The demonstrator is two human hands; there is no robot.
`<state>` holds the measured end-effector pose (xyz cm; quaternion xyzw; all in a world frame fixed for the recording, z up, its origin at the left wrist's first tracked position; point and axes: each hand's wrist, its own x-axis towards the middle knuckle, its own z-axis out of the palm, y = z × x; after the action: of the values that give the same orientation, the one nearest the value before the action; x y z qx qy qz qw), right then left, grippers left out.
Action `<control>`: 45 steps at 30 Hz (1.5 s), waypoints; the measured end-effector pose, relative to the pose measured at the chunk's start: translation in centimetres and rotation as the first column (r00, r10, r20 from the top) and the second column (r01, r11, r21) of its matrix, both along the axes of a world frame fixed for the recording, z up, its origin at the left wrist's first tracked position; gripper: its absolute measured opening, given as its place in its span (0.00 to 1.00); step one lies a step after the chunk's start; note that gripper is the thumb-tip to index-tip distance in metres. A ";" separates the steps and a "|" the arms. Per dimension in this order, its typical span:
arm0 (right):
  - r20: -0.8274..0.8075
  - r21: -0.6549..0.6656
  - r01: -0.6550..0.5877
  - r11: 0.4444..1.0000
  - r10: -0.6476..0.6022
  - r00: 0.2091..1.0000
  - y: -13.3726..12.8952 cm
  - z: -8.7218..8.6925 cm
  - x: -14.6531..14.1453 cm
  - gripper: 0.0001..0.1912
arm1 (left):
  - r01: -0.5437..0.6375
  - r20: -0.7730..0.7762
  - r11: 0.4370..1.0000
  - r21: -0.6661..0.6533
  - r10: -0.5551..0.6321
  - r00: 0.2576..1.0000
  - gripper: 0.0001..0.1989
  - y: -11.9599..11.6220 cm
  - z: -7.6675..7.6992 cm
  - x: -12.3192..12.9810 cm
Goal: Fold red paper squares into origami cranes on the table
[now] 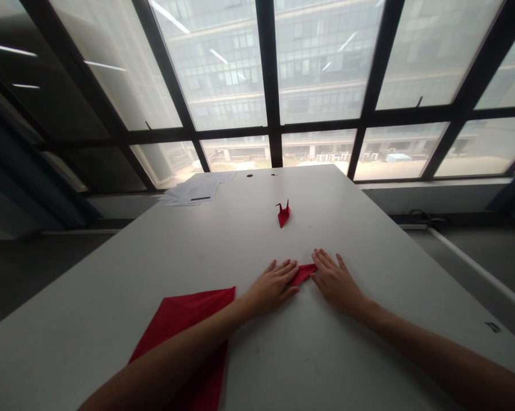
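A small folded piece of red paper lies flat on the white table between my hands. My left hand rests on its left end with the fingers stretched out, covering that part. On the other end, my right hand lies with its fingers extended, the fingertips over the paper's right tip. Both palms face down. Farther off, beyond my hands, stands a finished red paper crane. Under my left forearm is a larger sheet of red paper, partly hidden by the arm.
White printed sheets with a dark pen on them lie at the table's far left. A small dark object or mark is near the right edge. Tall framed windows stand behind the table.
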<state>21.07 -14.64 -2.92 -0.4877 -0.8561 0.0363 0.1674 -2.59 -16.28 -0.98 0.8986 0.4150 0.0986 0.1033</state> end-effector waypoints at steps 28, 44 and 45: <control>0.031 -0.072 -0.346 0.935 0.349 0.937 -0.4 0.6 0.1 0.36 | -0.032 0.060 0.997 0.077 0.028 0.998 0.24 0.1 -0.6 0.1; 0.071 -0.001 -0.009 1.000 0.009 0.997 -0.8 -0.8 -0.3 0.39 | 0.030 -0.108 0.994 0.104 -0.019 0.994 0.33 -0.7 0.2 -0.1; 0.063 0.008 0.036 0.999 -0.036 0.997 -0.9 -0.8 -0.3 0.40 | 0.032 -0.111 0.994 0.101 -0.020 0.994 0.33 -0.7 0.2 0.0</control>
<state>20.77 -15.50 -3.73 -0.5033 -0.8521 0.0148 0.1427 -2.61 -17.02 -0.81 0.9121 0.4027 0.0687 0.0352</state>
